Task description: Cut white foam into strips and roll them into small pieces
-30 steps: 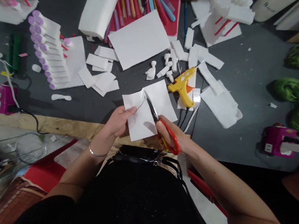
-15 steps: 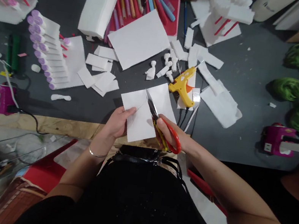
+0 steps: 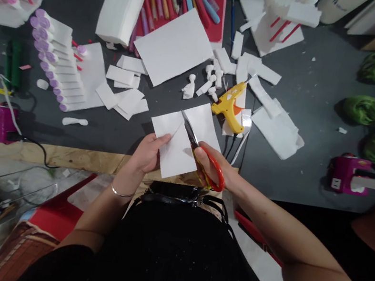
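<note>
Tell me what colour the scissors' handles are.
The scissors' handles are red, with yellow showing along the inside; the head view shows them best.

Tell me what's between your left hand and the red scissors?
In the head view, a white sheet lies between them, held by your left hand and touching the red scissors.

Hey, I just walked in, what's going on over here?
A person holds a white sheet in their left hand. Their right hand grips red-handled scissors, blades on the sheet beside a slit. On the dark worktop nearby lie a yellow hot glue gun and white cut pieces.
</note>
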Tool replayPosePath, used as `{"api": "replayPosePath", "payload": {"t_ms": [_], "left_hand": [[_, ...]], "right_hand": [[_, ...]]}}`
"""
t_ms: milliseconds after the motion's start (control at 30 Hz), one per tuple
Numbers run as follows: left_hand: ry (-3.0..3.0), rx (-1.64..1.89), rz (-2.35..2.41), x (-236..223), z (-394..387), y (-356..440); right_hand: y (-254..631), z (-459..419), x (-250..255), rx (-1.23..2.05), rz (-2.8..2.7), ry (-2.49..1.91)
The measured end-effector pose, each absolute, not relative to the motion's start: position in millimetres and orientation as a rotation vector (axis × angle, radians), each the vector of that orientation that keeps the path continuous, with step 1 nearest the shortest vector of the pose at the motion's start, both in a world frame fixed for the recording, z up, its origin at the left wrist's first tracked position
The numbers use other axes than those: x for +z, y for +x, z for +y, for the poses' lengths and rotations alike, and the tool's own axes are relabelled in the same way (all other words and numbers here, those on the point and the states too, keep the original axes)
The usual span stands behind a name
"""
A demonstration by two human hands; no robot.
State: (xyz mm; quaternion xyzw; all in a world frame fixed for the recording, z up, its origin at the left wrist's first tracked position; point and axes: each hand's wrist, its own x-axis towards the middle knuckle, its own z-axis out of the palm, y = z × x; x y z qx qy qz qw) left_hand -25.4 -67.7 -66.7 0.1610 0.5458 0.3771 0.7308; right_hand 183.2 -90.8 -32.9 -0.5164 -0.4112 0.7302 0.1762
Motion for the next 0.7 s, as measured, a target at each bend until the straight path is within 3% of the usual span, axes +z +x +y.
{"api": "replayPosePath", "payload": {"t_ms": [467, 567, 700], "left_hand": [[0.324, 0.909, 1.279, -68.7, -60.6, -37.7], [0.283, 0.966, 1.262, -67.6, -47.9, -43.9], [0.251, 1.036, 1.17, -61.9, -24.8, -44.3]], "right_hand": [[189.7, -76.9, -14.0, 2.011, -1.125, -1.51], [212.0, -62.9, 0.6, 1.765, -1.392, -1.566], [252.6, -37.7, 7.1, 1.113, -1.569, -1.828]]}}
